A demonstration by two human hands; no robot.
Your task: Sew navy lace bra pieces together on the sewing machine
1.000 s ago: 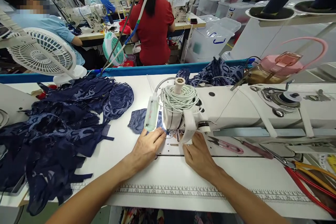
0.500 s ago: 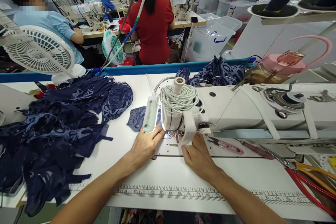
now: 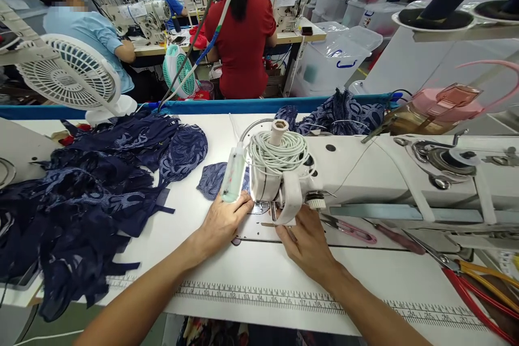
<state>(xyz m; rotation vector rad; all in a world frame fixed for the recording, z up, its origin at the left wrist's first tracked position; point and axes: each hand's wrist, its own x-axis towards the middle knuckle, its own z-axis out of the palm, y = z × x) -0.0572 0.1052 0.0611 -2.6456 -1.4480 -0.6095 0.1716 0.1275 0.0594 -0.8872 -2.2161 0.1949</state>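
My left hand lies low on the machine bed, left of the needle, with its fingers stretched toward the sewing machine head. Its fingertips reach the near edge of a navy lace piece, which passes partly behind a lit lamp. Right of the presser foot area, my right hand is closed with curled fingers, its thumb toward the needle. The white guard on the machine head hides part of those fingers, and what they pinch cannot be made out.
Navy fabric pieces are heaped at left, with more lace behind the machine. Thread snips and red-orange scissors lie at right. A white fan stands back left. Co-workers sit beyond the blue table edge.
The view has shifted slightly, so the background sits further right. My right hand has moved a little left relative to the machine; my left hand stays nearly in place.
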